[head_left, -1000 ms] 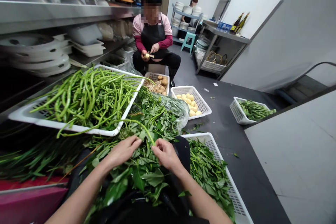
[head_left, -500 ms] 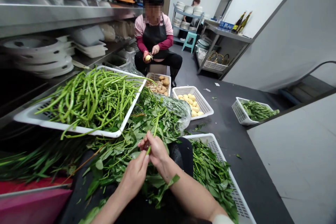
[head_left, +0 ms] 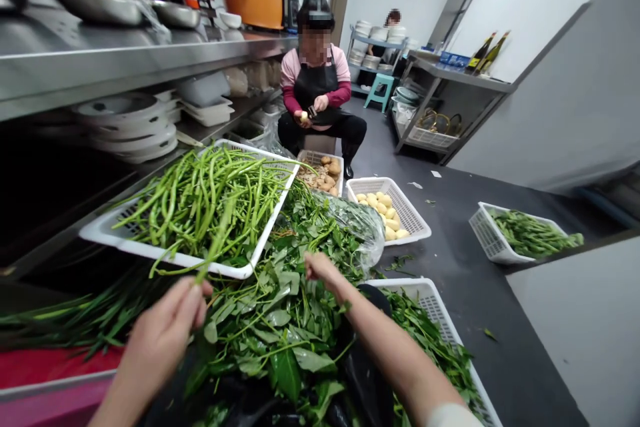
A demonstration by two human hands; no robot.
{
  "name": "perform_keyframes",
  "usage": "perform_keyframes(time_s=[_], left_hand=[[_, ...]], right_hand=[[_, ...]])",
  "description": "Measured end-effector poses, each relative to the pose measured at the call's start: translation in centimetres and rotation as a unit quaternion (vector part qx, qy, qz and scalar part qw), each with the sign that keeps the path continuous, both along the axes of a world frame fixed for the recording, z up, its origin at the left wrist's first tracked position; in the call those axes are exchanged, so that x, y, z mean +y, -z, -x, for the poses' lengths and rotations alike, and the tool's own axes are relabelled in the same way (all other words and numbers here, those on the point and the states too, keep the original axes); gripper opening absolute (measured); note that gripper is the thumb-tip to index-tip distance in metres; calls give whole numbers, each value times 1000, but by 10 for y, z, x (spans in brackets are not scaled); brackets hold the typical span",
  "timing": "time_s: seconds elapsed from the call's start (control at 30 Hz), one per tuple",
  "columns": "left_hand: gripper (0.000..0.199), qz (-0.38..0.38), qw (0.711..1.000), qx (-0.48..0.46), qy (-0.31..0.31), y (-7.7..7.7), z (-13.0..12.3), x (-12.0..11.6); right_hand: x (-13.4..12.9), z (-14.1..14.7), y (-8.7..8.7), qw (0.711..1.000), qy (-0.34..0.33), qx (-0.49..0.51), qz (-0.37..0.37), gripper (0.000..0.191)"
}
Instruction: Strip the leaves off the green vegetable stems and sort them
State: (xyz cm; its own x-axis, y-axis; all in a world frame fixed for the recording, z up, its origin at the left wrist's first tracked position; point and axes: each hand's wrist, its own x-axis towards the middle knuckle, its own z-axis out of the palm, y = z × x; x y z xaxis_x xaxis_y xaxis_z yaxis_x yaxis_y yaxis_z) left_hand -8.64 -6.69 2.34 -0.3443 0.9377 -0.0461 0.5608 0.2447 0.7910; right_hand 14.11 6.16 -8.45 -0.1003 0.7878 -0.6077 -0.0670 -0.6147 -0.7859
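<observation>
My left hand (head_left: pixel 165 320) pinches the lower end of a long green vegetable stem (head_left: pixel 219 237). The stem points up and forward, over the near edge of a white basket (head_left: pixel 243 271) heaped with stripped green stems (head_left: pixel 200 193). My right hand (head_left: pixel 324 271) is closed above a pile of leafy greens (head_left: pixel 280 307) in front of me. Its fingertips are curled away, and whatever they may hold is hidden. To my right, a second white basket (head_left: pixel 457 330) contains leaves (head_left: pixel 430 327).
Ahead, a person (head_left: pixel 320 80) peels a potato beside a basket of unpeeled potatoes (head_left: pixel 327 177). Peeled potatoes (head_left: pixel 383 210) fill another basket. A basket of green pods (head_left: pixel 530 233) stands on the right. A steel shelf (head_left: pixel 60 73) runs along the left.
My hands, together on a stem before, are now apart. My left hand has moved left with a stem towards the stem basket; my right hand has shifted slightly right over the leafy pile.
</observation>
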Motion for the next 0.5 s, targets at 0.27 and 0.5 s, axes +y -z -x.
perform_keyframes(time_s=[0.27,0.5], left_hand=[[16,-120,976,154,-95,-3,61,175],[48,-164,954,248,41,11,-7,194]], right_hand=[[-49,-19,-9,873,-386,-172,-242,25],[77,-92,37,972,-118,-200,-33,24]])
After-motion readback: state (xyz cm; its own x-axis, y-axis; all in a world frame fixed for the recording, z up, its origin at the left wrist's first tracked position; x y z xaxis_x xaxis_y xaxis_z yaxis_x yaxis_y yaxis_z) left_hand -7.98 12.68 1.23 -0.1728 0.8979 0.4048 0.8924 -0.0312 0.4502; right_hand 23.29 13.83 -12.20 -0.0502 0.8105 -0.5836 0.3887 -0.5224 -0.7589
